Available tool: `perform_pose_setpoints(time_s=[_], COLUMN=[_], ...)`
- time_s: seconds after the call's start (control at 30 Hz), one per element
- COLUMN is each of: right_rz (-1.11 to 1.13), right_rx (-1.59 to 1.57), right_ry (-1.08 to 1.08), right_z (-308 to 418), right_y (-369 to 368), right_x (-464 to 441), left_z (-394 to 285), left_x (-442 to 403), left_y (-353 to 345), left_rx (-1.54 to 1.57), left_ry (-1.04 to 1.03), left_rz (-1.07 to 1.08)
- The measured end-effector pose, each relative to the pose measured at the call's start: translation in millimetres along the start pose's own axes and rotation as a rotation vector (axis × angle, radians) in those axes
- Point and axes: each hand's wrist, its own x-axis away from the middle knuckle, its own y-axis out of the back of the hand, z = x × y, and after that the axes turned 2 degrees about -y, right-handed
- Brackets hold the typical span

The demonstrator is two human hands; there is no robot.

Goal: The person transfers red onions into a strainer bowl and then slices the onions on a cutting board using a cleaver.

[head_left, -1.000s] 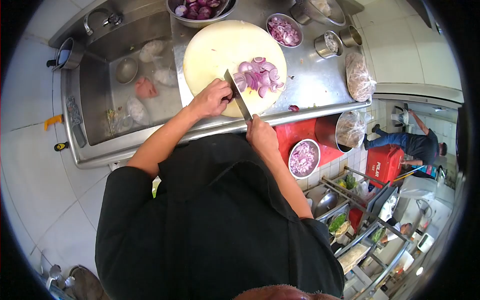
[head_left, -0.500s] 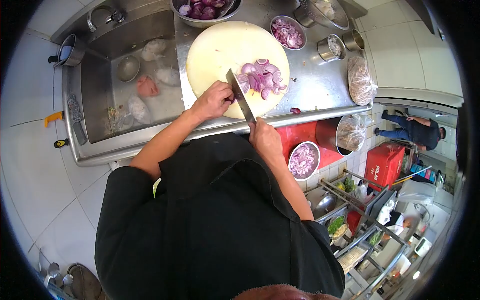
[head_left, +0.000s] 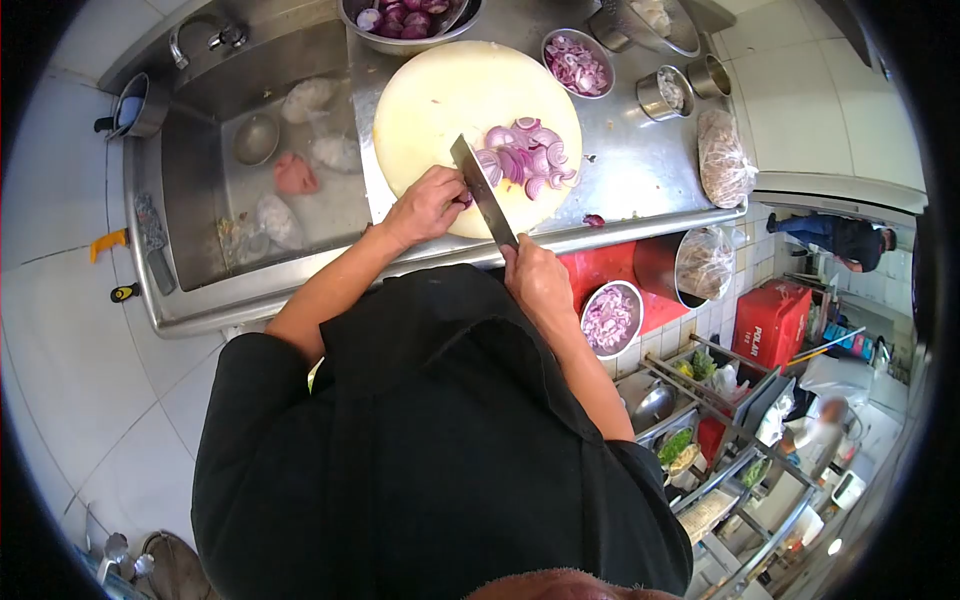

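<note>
On the round cream cutting board (head_left: 440, 110), my left hand (head_left: 430, 205) is closed with bent fingers on a piece of red onion (head_left: 465, 198), most of it hidden by the fingers. My right hand (head_left: 540, 285) grips the handle of a broad-bladed knife (head_left: 484, 192). The blade lies slantwise across the board, right beside the left fingertips. Just right of the blade is a loose pile of sliced red onion (head_left: 540, 150).
A metal bowl of whole red onions (head_left: 405, 22) stands behind the board. Sliced onion fills one bowl (head_left: 577, 64) on the counter and another (head_left: 611, 318) below its edge. To the left, the sink (head_left: 190, 180) holds several bags. Two people are in the background at right.
Both hands and the knife stay in nearly the same place on the board. In the background at right, the two people have shifted position.
</note>
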Motion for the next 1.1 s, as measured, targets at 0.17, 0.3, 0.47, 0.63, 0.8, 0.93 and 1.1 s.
perform_pose_setpoints(time_s=[0.17,0.3,0.47,0.63,0.8,0.93,1.1], right_rz=[0.032,-0.003,0.045,0.014,-0.001,0.001,0.021], right_rx=[0.041,-0.047,-0.06,-0.087,-0.075,-0.106,-0.088], right_ry=[-0.031,0.001,0.001,-0.03,-0.057,-0.09,-0.11], right_z=[-2.7,1.9,-15.2,-29.0,-33.9,-22.8,-13.0], right_y=[-11.5,9.9,-18.9,-5.0,-7.4,-7.4,-13.6], right_x=[-9.2,2.1,-19.9,-32.1,-33.4,-21.7,-13.3], left_z=[-1.6,-2.3,1.7,-15.8,-21.9,-38.3,-7.6], left_x=[1.4,2.4,6.6,-10.5,-24.2,-24.7,-14.9], left_y=[4.5,2.9,4.2,10.4,-0.4,9.7,13.5], left_rx=[-0.016,0.024,-0.016,-0.21,-0.341,-0.155,-0.104], left_ry=[0.064,0.052,0.133,0.197,0.586,0.588,-0.02], left_rz=[0.07,0.009,0.081,0.14,0.258,0.115,0.132])
